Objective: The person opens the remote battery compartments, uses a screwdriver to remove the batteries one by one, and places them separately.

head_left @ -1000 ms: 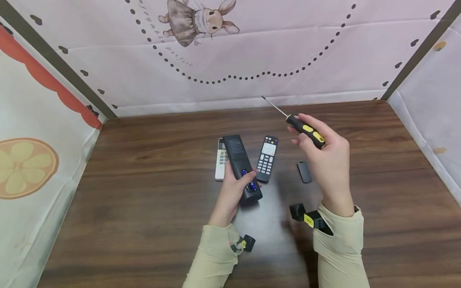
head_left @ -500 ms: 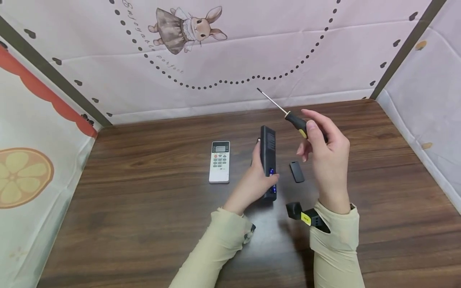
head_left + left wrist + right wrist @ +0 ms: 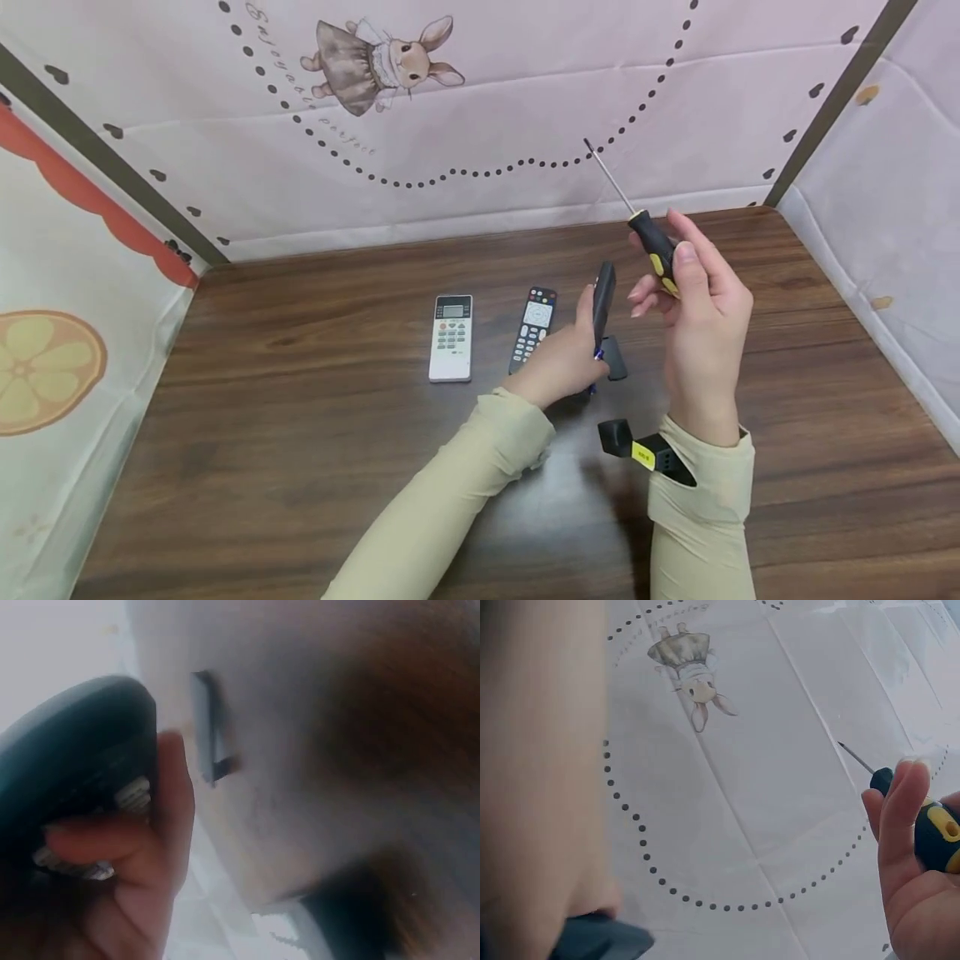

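My left hand (image 3: 564,357) grips a black remote control (image 3: 603,302) turned on its edge, with batteries (image 3: 133,793) showing in its open compartment in the left wrist view. The thumb lies across that compartment. My right hand (image 3: 705,308) holds a black and yellow screwdriver (image 3: 655,242) by its handle, the metal shaft pointing up and to the left, away from the table. Below the held remote, a small dark battery cover (image 3: 615,360) lies on the table, partly hidden. A dark remote with white buttons (image 3: 534,321) lies just left of the left hand, its lower end covered.
A white remote with a small display (image 3: 452,340) lies further left on the wooden table (image 3: 300,375). Printed cloth walls (image 3: 525,100) rise behind and at both sides. A wrist camera (image 3: 617,437) juts from the right wrist.
My left hand has moved right with the black remote and rolled it onto its edge, uncovering the two remotes beneath. The right hand has shifted slightly right, with the screwdriver pointing more steeply up.
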`<state>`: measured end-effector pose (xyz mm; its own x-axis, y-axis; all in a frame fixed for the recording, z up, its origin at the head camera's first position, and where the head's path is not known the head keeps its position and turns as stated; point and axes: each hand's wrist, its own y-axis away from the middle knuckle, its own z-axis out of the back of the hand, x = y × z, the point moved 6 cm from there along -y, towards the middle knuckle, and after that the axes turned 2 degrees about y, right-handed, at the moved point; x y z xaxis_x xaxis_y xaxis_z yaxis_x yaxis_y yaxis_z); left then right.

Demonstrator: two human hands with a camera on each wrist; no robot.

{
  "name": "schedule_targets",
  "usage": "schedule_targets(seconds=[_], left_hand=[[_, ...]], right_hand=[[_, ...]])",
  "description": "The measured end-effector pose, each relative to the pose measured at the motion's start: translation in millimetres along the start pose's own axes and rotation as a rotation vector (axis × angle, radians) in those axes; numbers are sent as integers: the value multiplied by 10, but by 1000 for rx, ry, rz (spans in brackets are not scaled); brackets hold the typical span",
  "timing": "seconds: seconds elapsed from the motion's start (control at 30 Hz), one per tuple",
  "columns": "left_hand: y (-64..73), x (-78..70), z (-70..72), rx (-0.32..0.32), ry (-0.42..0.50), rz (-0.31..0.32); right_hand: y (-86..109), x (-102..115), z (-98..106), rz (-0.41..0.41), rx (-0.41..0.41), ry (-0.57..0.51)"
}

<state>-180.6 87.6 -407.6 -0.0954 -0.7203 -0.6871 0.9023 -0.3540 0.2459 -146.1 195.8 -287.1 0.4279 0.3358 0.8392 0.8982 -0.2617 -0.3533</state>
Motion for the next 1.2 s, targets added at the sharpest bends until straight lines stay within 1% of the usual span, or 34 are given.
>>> schedule_targets(seconds=[0.1,0.17,0.27,0.33,0.43,0.5,0.57,0.67,0.7,0.77,0.87,0.97,1.07,1.2], left_hand=[[-46,8,-61,11,-59,19],[-71,6,-95,3,-91,29],[-110,-19,-135,-24,-154,24],[-134,-40,-156,-40,-214,18],[-169,-68,-173,-63,-296,12],[-190,-75,-179,-73,-349,22],[-210,-78,-178,-81,-385,35],[-241,-83,-173,-91,-406,49],[-251,-88,-170,-95,-415,48],[-277,-105,-172,-102,-440,38],[-317,-131,-180,-117,-498,32],[-344,-143,-194,-143,-558,46],[-374,-162,-230,-171,-594,73],[-410,-192,-275,-205,-611,110]], right_hand=[[8,34,12,2,6,23],[17,70,11,2,5,40],[29,128,1,-1,-14,67],[35,157,-11,-3,-23,120],[42,158,-20,-20,-22,245],[43,125,-5,-41,-22,302],[38,84,20,-50,-17,305],[22,39,62,-35,2,247],[15,33,72,-25,13,218],[5,26,88,-8,38,195],[-2,22,101,-4,61,221],[2,20,88,-18,69,273],[4,46,78,-18,55,300],[-12,68,83,-13,36,292]])
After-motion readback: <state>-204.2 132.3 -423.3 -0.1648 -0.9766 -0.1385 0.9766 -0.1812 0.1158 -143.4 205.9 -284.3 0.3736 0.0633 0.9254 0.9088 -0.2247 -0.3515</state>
